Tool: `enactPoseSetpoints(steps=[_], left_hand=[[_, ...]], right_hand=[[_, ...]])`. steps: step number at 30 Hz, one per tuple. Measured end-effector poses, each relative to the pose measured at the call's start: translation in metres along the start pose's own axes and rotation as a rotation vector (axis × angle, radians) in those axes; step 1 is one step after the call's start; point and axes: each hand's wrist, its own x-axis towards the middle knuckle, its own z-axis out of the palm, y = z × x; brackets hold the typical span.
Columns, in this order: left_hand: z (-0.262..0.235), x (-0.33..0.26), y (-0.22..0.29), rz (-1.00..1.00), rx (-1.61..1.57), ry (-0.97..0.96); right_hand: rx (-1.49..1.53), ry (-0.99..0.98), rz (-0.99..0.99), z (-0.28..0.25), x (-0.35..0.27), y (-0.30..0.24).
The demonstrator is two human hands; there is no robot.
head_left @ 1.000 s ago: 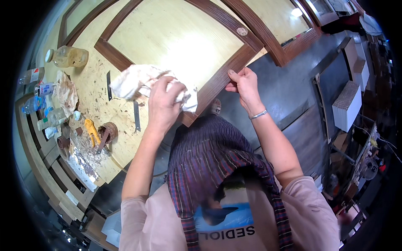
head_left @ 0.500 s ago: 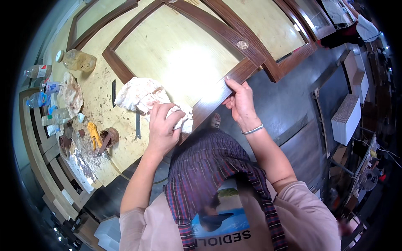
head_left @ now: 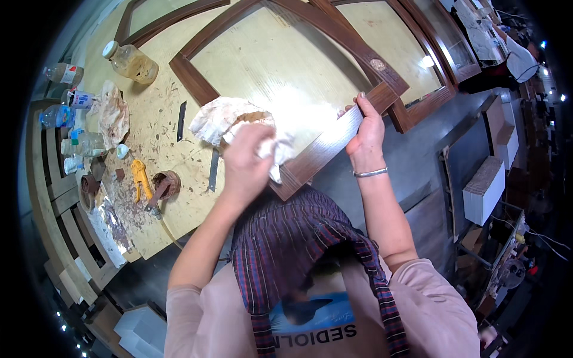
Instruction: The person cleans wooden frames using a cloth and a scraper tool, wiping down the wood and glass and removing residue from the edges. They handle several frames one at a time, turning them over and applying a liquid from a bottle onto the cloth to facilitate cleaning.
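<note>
A brown wooden frame (head_left: 327, 147) with a curved top rail lies on the pale work table, its near rail close to my body. My right hand (head_left: 367, 132) grips this rail near its right end, thumb on top and the other fingers mostly hidden behind it. Over the rail's left end, my left hand (head_left: 248, 160) is closed on a crumpled white rag (head_left: 216, 119) with brown stains. Part of the rag sticks out past my fingers onto the wood. This hand is blurred, and its fingertips are partly hidden in the cloth.
Further brown frames (head_left: 412, 116) lie at the back and right. On the table's left are a jar of yellowish liquid (head_left: 134, 64), plastic bottles (head_left: 83, 143), another stained rag (head_left: 113, 116), a yellow-handled tool (head_left: 140, 179) and a brown-stained cup (head_left: 167, 184). White-sided blocks (head_left: 483, 191) stand at right.
The whole view has shifted, moving the scene rightward. My left hand has moved slightly away from me with the rag, whose brown-stained folds now show. My right hand keeps its grip on the rail.
</note>
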Motion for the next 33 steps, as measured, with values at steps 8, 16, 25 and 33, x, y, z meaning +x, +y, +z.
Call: enactPoseSetpoints(steps=[8, 16, 25, 33], left_hand=[[-0.039, 0.028, 0.006, -0.656, -0.784, 0.051], [-0.004, -0.003, 0.012, 0.294, 0.037, -0.166], [0.011, 0.034, 0.007, 0.26, 0.008, -0.159], [-0.02, 0.07, 0.016, -0.617, -1.473, 0.235]], right_hand=[[-0.187, -0.101, -0.355, 0.055, -0.052, -0.037], [-0.253, -0.112, -0.397, 0.076, -0.07, -0.053], [-0.285, -0.279, -0.422, 0.09, -0.048, -0.071], [-0.295, -0.246, -0.336, 0.095, -0.022, -0.083]])
